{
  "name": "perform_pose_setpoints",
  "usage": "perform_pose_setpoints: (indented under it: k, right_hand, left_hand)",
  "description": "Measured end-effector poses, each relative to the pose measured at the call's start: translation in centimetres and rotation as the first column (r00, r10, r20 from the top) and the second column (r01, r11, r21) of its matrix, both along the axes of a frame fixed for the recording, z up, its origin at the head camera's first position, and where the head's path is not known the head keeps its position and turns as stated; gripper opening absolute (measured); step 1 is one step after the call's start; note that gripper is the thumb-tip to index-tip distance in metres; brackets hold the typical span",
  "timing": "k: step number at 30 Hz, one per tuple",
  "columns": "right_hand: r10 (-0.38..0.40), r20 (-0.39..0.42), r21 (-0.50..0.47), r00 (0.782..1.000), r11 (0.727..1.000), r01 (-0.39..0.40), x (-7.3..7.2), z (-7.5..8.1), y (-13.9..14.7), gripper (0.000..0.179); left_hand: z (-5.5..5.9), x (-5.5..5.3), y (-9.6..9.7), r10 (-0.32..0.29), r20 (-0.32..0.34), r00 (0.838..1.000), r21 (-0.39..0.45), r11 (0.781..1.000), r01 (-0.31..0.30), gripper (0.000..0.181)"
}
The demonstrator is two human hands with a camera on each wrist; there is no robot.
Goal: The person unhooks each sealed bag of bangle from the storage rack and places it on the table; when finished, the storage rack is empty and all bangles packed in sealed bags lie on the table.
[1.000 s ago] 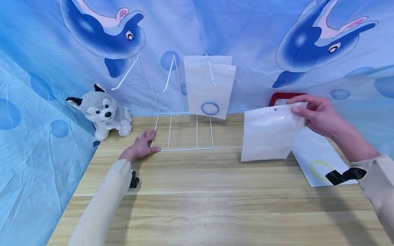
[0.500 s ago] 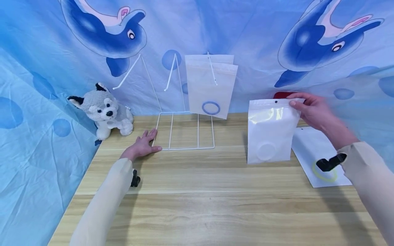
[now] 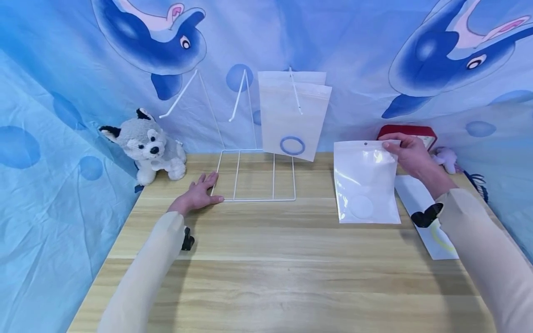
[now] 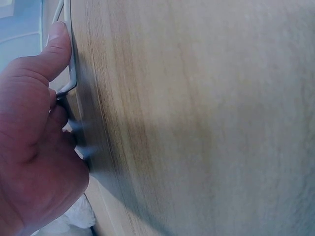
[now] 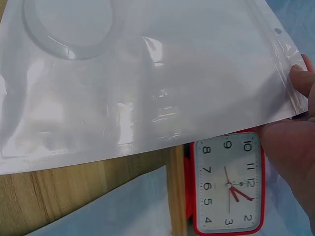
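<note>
My right hand (image 3: pixel 410 155) pinches the top right corner of a white resealable bag (image 3: pixel 364 185) between thumb and fingers. The bag hangs upright, with a small hole at its top and a faint circle near the bottom; its zip strip (image 5: pixel 275 54) shows in the right wrist view. My left hand (image 3: pixel 197 193) rests with spread fingers on the left front corner of a white wire rack (image 3: pixel 260 200); in the left wrist view the thumb (image 4: pixel 56 42) lies along the wire. Two white bags (image 3: pixel 291 106), the front one with a blue ring, hang from the rack's right hook.
The rack's left hook (image 3: pixel 179 95) and middle hook (image 3: pixel 238 97) hold nothing. A plush husky (image 3: pixel 151 148) sits at the left. Right of the held bag are a flat white bag (image 3: pixel 420 199) with a yellow ring, a red clock (image 5: pixel 226 182) and a small purple plush (image 3: pixel 446 159).
The held bag has turned to face forward and hangs straighter, while the right hand has moved slightly left and uncovered the clock. The left hand stays on the rack; the view has shifted a little.
</note>
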State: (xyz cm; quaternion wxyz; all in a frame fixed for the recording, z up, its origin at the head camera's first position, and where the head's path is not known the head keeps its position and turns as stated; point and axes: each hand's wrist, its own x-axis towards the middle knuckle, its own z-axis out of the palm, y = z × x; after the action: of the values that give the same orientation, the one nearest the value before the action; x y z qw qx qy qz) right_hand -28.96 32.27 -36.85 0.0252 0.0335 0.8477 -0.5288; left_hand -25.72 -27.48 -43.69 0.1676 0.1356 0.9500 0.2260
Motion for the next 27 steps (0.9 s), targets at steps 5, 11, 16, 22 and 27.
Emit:
perform_pose_setpoints:
  k: [5,11,16,22,27]
  right_hand:
    - [-0.014,0.023,0.002,1.000,1.000,0.014,-0.5,-0.8,0.1,0.047]
    - [-0.028,0.026,0.010,0.999,1.000,0.028,-1.1,-1.5,0.3,0.045]
    - [-0.027,0.065,0.017,0.998,1.000,0.026,-1.4,-2.0,0.4,0.046]
    - [-0.025,0.063,0.027,0.998,0.999,0.023,-1.5,-2.7,0.2,0.054]
    - [-0.011,0.040,0.066,0.999,0.998,0.008,-1.6,-3.4,-0.2,0.055]
  left_hand:
    - [0.0,-0.1,0.2,-0.001,-0.001,1.000,0.004,1.000,0.001,0.089]
    - [0.1,-0.2,0.3,0.002,0.005,1.000,-0.001,1.000,-0.002,0.090]
    - [0.0,-0.2,0.3,0.002,0.012,1.000,0.000,1.000,-0.002,0.091]
    - [-0.1,-0.2,0.1,0.003,0.005,1.000,0.005,1.000,-0.004,0.090]
    - [-0.1,-0.2,0.0,0.008,0.007,1.000,0.006,1.000,-0.008,0.090]
